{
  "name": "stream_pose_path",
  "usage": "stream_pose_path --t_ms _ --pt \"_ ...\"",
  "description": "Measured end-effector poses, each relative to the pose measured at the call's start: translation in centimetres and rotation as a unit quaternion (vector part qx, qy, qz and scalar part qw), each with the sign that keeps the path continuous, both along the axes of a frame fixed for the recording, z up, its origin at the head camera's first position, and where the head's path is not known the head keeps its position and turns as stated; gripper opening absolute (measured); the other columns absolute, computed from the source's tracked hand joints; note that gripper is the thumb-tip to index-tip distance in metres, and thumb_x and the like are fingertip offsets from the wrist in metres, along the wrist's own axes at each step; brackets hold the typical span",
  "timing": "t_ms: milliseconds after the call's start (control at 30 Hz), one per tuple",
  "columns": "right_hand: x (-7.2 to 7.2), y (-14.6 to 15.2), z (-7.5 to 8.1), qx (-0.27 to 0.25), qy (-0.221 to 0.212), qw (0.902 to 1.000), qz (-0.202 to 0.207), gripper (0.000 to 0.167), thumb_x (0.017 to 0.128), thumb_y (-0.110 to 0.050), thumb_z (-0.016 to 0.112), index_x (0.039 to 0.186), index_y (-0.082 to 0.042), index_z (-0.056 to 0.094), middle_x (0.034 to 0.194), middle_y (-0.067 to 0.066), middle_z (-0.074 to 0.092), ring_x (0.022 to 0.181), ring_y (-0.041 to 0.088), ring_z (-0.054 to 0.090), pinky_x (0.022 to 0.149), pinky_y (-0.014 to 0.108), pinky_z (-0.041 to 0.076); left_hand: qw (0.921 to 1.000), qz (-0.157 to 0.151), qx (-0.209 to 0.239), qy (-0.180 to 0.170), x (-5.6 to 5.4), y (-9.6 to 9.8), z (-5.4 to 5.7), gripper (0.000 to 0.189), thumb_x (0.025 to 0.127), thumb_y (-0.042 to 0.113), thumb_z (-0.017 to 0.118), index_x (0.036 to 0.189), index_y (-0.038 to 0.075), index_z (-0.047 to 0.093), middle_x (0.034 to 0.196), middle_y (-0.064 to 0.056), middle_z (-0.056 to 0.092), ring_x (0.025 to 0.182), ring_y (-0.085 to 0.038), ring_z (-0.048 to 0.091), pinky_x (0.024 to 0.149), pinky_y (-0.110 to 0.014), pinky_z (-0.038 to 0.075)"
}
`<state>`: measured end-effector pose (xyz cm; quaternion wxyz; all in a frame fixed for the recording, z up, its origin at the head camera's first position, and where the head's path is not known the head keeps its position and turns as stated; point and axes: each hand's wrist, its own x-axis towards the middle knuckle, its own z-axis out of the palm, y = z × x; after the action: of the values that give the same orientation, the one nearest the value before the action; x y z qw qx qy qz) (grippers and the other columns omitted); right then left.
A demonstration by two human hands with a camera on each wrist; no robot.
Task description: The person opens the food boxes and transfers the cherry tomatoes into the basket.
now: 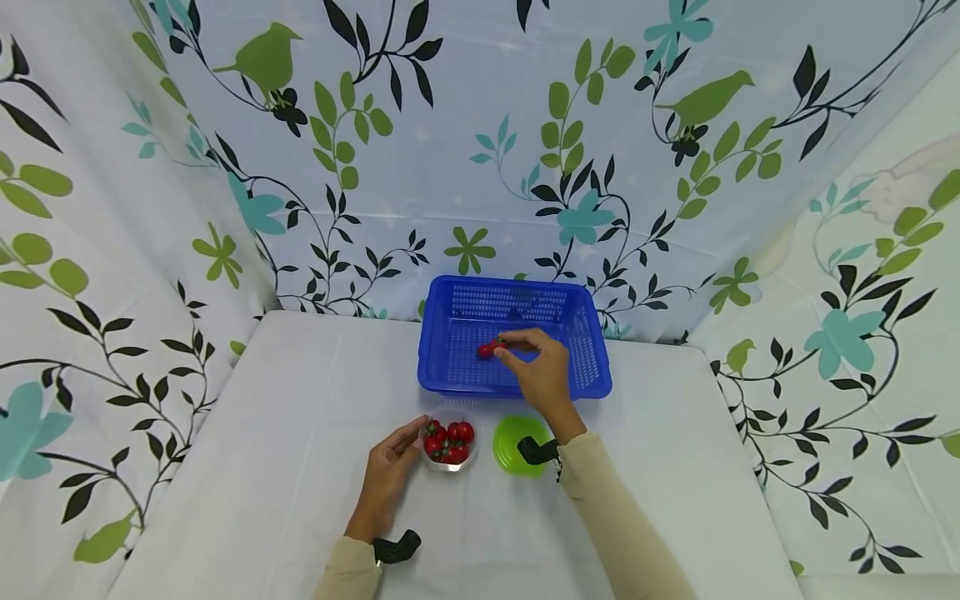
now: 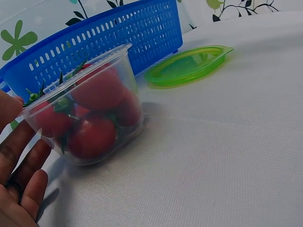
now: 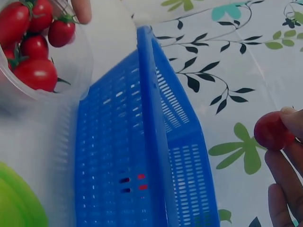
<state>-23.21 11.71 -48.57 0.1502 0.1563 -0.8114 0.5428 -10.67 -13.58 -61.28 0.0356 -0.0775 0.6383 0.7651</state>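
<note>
My right hand pinches a cherry tomato between thumb and fingertips, above the blue plastic basket. Just beside it in the head view, another red tomato lies in the basket; its red shows through the slots in the right wrist view. My left hand holds the left side of a clear plastic container, with a fingertip at its rim. Several red tomatoes with green stems fill that container, which stands on the table in front of the basket.
A green lid lies flat on the white-covered table, right of the container and in front of the basket. Behind the basket hangs a white curtain printed with leaves and birds, and more of it runs along both sides.
</note>
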Motion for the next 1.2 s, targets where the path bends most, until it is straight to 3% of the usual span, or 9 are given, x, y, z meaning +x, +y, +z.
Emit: stream_pose_path --t_ms 133,367,667,867,1200 --pt "-0.8 0.4 0.1 0.004 -0.006 0.9999 -0.007 0.024 0.091 -0.016 0.085 0.114 -0.01 0.081 0.11 0.005 0.08 0.102 0.021 0.075 0.093 0.038 0.062 1.0 -0.002 -0.001 0.001 0.0 0.1 -0.1 0.041 0.106 0.013 0.065 0.147 0.011 0.064 0.154 -0.009 0.062 0.139 -0.008 0.058 0.109 -0.012 0.047" --pt "-2.2 1.0 0.4 0.006 -0.024 0.9996 -0.012 0.022 0.092 -0.016 0.084 0.113 -0.01 0.081 0.11 0.009 0.081 0.103 0.026 0.076 0.096 0.055 0.061 1.0 -0.001 0.002 -0.008 0.2 0.0 0.0 0.039 0.106 0.013 0.066 0.145 0.014 0.066 0.152 -0.005 0.064 0.14 -0.008 0.058 0.11 -0.012 0.046" --pt "-3.9 1.3 1.3 0.045 -0.054 0.9974 -0.013 0.022 0.094 -0.019 0.083 0.115 -0.013 0.082 0.112 0.006 0.082 0.107 0.024 0.077 0.101 0.047 0.061 1.0 0.0 0.005 -0.003 0.2 -0.1 0.0 0.039 0.106 0.012 0.065 0.145 0.015 0.066 0.151 -0.004 0.065 0.141 -0.01 0.058 0.111 -0.013 0.046" --pt "-4.8 1.4 1.3 0.064 -0.117 0.991 -0.015 0.022 0.093 -0.02 0.084 0.114 -0.017 0.082 0.116 0.003 0.081 0.112 0.023 0.075 0.105 0.048 0.059 1.0 -0.004 0.007 -0.005 0.1 -0.1 -0.1 0.038 0.106 0.014 0.065 0.144 0.016 0.066 0.15 -0.001 0.066 0.143 -0.012 0.057 0.112 -0.013 0.046" --pt "-6.6 1.2 0.9 0.106 -0.16 0.9814 0.007 0.019 0.092 -0.016 0.084 0.112 -0.017 0.083 0.107 0.005 0.082 0.102 0.024 0.076 0.097 0.048 0.062 0.9999 -0.005 0.007 -0.005 0.2 -0.1 0.0 0.039 0.106 0.014 0.065 0.145 0.016 0.065 0.151 -0.001 0.065 0.144 -0.013 0.056 0.112 -0.013 0.045"
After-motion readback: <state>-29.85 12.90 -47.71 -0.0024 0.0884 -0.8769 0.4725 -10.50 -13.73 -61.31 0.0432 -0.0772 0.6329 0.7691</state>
